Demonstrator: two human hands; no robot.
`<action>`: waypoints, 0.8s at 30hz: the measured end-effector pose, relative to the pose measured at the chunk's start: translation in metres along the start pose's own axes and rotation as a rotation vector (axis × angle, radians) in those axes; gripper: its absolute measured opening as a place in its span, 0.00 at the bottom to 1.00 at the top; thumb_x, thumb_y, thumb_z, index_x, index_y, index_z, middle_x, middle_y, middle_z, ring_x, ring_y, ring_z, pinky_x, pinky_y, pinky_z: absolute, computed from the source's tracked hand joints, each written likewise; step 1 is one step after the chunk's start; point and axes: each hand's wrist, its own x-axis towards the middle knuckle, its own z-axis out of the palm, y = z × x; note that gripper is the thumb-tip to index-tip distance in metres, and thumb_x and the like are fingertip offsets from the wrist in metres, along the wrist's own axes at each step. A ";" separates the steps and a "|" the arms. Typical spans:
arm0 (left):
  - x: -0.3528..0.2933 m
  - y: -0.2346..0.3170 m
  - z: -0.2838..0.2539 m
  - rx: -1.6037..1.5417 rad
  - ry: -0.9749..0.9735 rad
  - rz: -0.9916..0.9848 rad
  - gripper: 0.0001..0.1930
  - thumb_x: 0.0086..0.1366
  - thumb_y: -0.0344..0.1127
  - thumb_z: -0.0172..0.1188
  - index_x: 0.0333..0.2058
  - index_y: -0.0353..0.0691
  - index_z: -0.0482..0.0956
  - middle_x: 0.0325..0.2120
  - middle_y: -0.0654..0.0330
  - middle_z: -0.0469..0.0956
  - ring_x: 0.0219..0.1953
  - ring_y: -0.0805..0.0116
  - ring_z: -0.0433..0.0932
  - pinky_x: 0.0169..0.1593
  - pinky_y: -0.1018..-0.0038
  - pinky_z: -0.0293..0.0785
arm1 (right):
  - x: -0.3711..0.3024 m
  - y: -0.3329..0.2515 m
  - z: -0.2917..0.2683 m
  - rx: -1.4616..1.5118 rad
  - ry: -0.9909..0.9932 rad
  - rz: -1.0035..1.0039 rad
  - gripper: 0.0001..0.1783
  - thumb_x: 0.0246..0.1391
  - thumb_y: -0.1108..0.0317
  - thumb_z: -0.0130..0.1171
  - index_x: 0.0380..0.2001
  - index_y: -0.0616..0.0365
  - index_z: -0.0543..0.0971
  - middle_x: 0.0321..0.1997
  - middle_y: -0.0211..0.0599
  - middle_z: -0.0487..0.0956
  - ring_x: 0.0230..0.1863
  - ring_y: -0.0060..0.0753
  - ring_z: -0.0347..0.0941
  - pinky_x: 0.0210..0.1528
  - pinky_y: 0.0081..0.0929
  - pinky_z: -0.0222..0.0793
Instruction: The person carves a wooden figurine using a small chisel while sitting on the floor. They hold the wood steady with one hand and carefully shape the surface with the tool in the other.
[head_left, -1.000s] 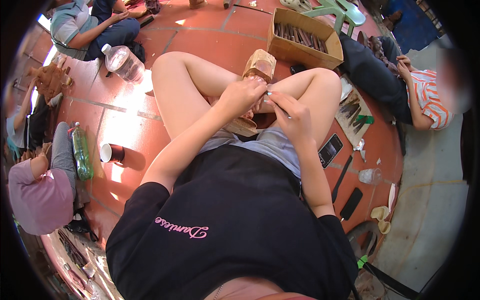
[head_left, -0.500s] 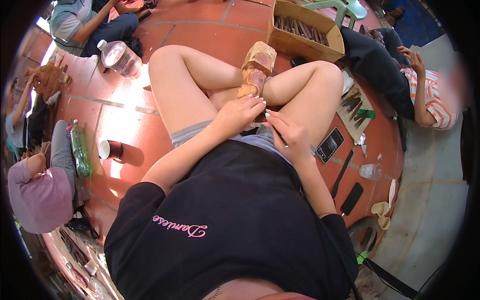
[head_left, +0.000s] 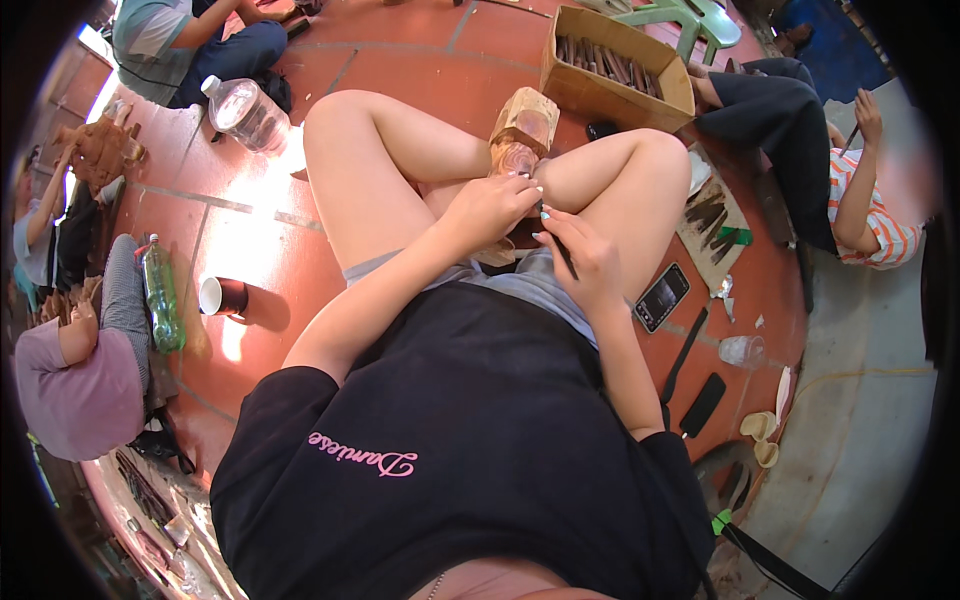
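Observation:
I sit cross-legged on a red tiled floor with a block of pale wood (head_left: pixel 522 130) standing between my knees. My left hand (head_left: pixel 490 208) rests against the lower part of the block, fingers curled on it. My right hand (head_left: pixel 580 250) is closed around a thin dark carving tool (head_left: pixel 562 252), whose tip points toward the base of the block. The two hands almost touch. The bottom of the block is hidden behind my hands.
A cardboard box (head_left: pixel 590 88) of dark tools stands behind the block. A phone (head_left: pixel 661 297) and flat dark tools (head_left: pixel 684 352) lie at my right. A plastic bottle (head_left: pixel 248 113), a green bottle (head_left: pixel 161 297) and a cup (head_left: pixel 222 296) stand at my left. Other people sit around.
The wooden block now stands more upright and farther from my body. Both hands have shifted slightly forward toward its base, and the right hand's tool shows more clearly.

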 end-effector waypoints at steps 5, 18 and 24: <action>-0.011 0.012 -0.004 0.027 0.007 0.057 0.11 0.58 0.33 0.61 0.40 0.38 0.78 0.41 0.58 0.80 0.41 0.59 0.82 0.41 0.68 0.80 | -0.019 -0.009 -0.001 -0.008 0.016 -0.006 0.08 0.51 0.75 0.65 0.36 0.61 0.81 0.44 0.43 0.83 0.36 0.44 0.82 0.33 0.33 0.77; 0.001 0.015 -0.018 0.059 0.105 0.077 0.15 0.55 0.30 0.59 0.42 0.37 0.78 0.44 0.56 0.80 0.45 0.56 0.82 0.51 0.66 0.79 | -0.003 -0.006 -0.006 0.091 0.131 -0.018 0.10 0.51 0.77 0.65 0.39 0.64 0.81 0.44 0.45 0.83 0.39 0.44 0.82 0.40 0.32 0.78; -0.008 0.007 -0.011 0.080 0.067 0.053 0.11 0.56 0.32 0.58 0.38 0.36 0.77 0.40 0.56 0.80 0.43 0.59 0.81 0.44 0.67 0.79 | 0.001 -0.012 -0.002 -0.004 -0.018 -0.034 0.09 0.51 0.72 0.65 0.36 0.63 0.81 0.44 0.44 0.83 0.37 0.45 0.82 0.35 0.33 0.77</action>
